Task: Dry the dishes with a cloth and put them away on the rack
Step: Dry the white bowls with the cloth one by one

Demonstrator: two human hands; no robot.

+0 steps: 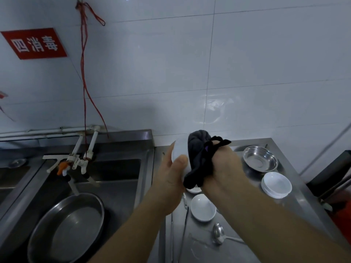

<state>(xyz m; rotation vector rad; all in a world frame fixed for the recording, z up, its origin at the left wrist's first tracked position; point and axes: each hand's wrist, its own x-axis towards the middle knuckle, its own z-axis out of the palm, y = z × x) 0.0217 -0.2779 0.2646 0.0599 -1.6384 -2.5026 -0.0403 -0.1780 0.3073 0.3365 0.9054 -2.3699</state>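
My left hand (171, 179) grips a small white dish (179, 149) held up on edge above the steel counter (207, 249). My right hand (224, 168) holds a bunched black cloth (199, 160) pressed against the dish's face, hiding most of it. Below my hands a white bowl (203, 207) stands on the counter. A stack of white dishes (276, 185) stands to the right, and a steel bowl (260, 158) sits behind it. Another white dish (193, 190) peeks out under my right wrist.
A steel spoon (218, 233) lies near the counter's front. To the left is a sink (117, 179) with a large steel basin (66, 228) in it and white taps (76, 162) above. A tiled wall rises behind. No rack is in view.
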